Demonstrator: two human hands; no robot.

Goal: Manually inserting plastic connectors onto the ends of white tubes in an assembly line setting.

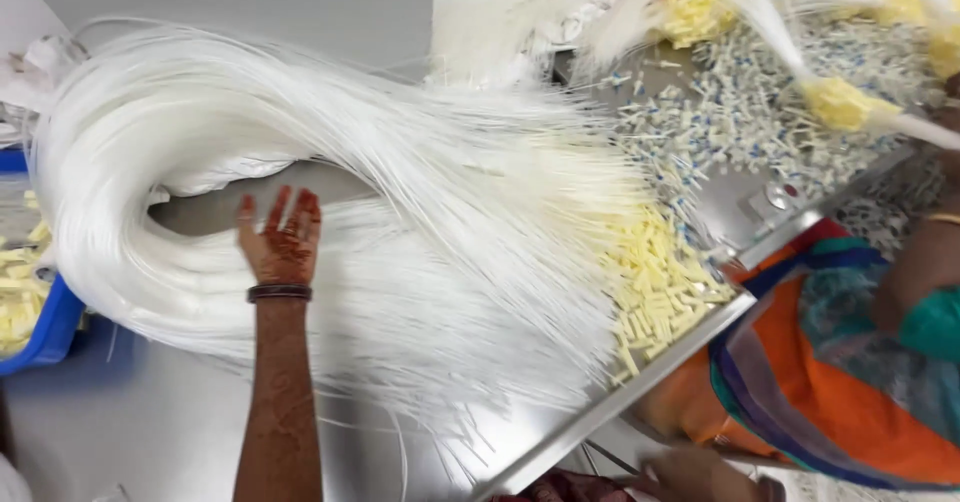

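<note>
A factory assembly bench: steel table (600, 417), heaped white plastic tubing (300, 122), loose small yellow caps (655, 287).

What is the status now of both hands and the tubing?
Left hand open, flat on white tubing bundle. Right hand not clearly in view. Pale yellow caps piled at tube ends; co-worker seated opposite.

Head camera, single view, steep downward look at close range.
The lens looked down over the steel table (150, 432), tilted so that the table edge (620, 397) ran diagonally toward the lower right. The white tubing bundle (330, 162) filled mid-frame; the person's left hand (282, 237) sat near centre. No second view.
</note>
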